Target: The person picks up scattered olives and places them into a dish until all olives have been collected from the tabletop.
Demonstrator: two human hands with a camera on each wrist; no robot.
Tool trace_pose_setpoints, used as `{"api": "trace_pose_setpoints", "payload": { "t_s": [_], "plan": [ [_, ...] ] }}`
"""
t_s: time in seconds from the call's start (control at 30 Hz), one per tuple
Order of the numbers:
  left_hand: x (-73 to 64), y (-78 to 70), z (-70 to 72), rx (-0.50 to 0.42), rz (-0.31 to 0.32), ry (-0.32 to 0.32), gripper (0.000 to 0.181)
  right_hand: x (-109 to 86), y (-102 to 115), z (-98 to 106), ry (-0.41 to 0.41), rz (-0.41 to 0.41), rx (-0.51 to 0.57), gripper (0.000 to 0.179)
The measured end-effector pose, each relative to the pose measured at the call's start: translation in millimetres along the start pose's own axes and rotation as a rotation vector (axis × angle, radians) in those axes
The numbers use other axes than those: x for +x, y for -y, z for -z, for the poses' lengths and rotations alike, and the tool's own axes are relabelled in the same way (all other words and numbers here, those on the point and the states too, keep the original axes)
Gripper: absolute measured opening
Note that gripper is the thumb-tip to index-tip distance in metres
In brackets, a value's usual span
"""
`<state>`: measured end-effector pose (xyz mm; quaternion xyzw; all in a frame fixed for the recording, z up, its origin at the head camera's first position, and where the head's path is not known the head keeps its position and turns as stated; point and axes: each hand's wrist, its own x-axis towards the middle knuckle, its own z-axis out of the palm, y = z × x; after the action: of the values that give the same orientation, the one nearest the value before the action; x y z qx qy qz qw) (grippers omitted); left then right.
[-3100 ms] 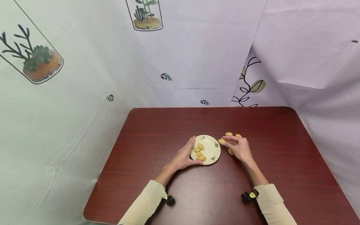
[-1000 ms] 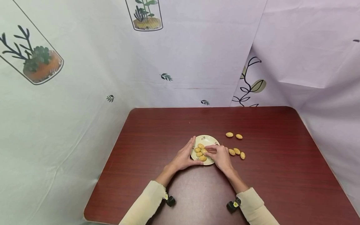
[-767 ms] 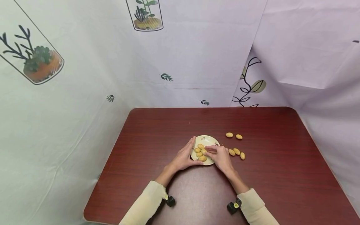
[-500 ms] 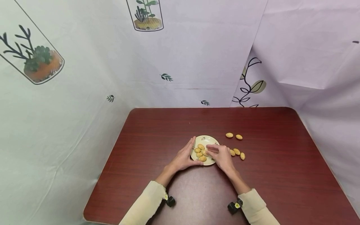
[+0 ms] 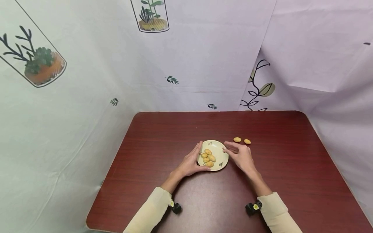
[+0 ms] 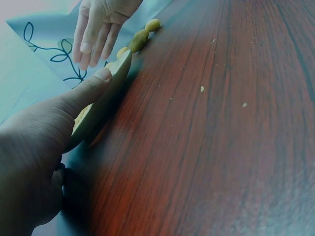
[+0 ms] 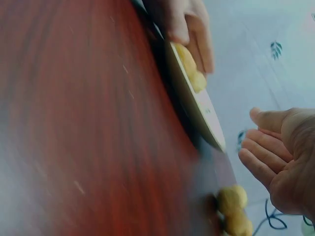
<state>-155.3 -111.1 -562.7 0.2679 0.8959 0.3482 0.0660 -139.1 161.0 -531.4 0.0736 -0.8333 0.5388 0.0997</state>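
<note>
My left hand (image 5: 190, 162) grips the left side of a small cream plate (image 5: 220, 156), thumb on the near rim and fingers along the far left rim. Several yellow oval, nut-like pieces (image 5: 211, 158) lie on the plate's left half. My right hand (image 5: 242, 158) hovers by the right rim, fingers extended and thumb apart, with nothing between them. In the right wrist view, that right hand (image 7: 283, 155) is also seen empty. Two more yellow pieces (image 5: 237, 139) lie on the table beyond it; others seen earlier are hidden behind this hand.
The dark red wooden table (image 5: 163, 136) has rounded far corners. A pale printed cloth (image 5: 198, 64) hangs behind it and at both sides. Small crumbs (image 6: 202, 89) dot the table near the plate. Dark wrist cameras (image 5: 176, 208) hang below both cuffs.
My right hand brought a yellow piece from the right onto the plate, let go of it, and has moved back right. The left hand stays on the plate.
</note>
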Motion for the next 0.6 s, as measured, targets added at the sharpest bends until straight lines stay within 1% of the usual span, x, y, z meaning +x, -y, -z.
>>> {"api": "trace_pose_setpoints", "payload": {
  "t_s": [0.13, 0.3, 0.43, 0.6],
  "plan": [
    [0.2, -0.4, -0.1, 0.008, -0.006, -0.004, 0.128, 6.0, -7, 16, -0.024, 0.007, 0.001, 0.041],
    [0.3, 0.2, 0.0, 0.01, 0.003, 0.005, 0.13, 13.6, -17, 30, -0.049, -0.01, 0.021, 0.047],
    [0.7, 0.3, 0.0, 0.006, 0.009, 0.008, 0.13, 18.7, -26, 36, -0.063, -0.026, 0.014, 0.05],
    [0.3, 0.1, -0.3, -0.002, 0.008, 0.003, 0.129, 23.0, -37, 37, -0.066, -0.033, -0.047, 0.051]
  ]
}}
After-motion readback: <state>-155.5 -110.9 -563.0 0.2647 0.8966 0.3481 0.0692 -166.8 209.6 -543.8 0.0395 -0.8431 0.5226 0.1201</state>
